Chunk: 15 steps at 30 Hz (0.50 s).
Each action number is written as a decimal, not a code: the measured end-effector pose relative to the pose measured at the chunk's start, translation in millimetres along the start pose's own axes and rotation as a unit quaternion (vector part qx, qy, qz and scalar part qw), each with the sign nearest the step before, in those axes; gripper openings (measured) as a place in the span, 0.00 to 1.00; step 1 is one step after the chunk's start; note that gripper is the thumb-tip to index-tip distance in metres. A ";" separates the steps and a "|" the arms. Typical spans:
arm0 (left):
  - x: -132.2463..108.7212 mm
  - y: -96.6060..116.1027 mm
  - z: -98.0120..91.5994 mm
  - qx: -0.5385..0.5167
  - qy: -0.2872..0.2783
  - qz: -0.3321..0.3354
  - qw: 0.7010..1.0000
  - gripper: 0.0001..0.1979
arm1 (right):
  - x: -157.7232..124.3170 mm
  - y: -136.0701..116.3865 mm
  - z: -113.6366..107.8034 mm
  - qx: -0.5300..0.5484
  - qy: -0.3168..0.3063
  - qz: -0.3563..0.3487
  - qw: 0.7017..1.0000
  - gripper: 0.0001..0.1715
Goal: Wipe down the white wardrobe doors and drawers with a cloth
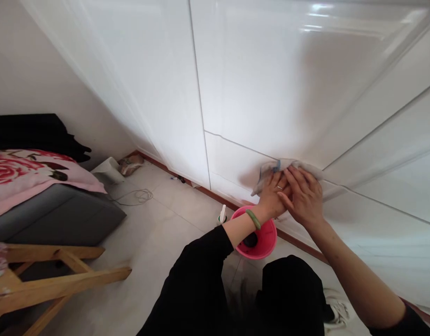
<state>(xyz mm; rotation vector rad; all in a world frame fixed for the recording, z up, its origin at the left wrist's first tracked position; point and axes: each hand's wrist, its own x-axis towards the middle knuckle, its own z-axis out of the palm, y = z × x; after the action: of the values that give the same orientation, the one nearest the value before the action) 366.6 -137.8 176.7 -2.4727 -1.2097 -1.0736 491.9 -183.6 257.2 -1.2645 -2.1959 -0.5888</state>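
A pale grey cloth (267,170) with a small blue patch is pressed against the lower front of a white cabinet (246,93). My left hand (273,198), wearing a ring and a green bangle (253,219), grips the cloth from the left. Partly over it lies my right hand (306,196), its fingers close together and holding the cloth to the panel. The right hand hides some of the left fingers. Below my left wrist stands a pink bucket (266,245) with something dark inside.
A bottle with a white nozzle (222,213) stands beside the bucket. On the left are a wooden stool (61,282) and a grey bed or bench (61,214) with a floral cloth (36,172). A thin cable (136,197) lies on the tiled floor (166,224). My knee (292,294) is near the bucket.
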 end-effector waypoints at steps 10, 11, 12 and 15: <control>-4.0 -36.2 -21.1 0.071 -0.010 0.089 0.993 0.23 | 3.8 -4.1 11.0 0.063 0.027 0.025 0.997 0.43; -6.3 -46.2 -24.8 0.085 -0.010 0.081 0.993 0.23 | 13.2 -9.5 13.6 0.076 0.020 0.016 0.997 0.42; -8.7 -54.8 -28.2 0.097 -0.008 0.073 0.993 0.23 | 22.2 -14.4 15.5 0.090 0.015 0.006 0.996 0.41; -15.5 -69.9 -37.2 0.127 -0.002 0.035 0.991 0.23 | 42.9 -24.5 18.0 0.133 0.005 -0.027 0.991 0.38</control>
<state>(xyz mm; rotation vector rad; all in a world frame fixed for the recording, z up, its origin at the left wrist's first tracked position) 288.5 -118.5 183.2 -2.3064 -1.1712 -0.8393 448.3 -156.4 268.3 -1.0640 -2.2178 -0.3079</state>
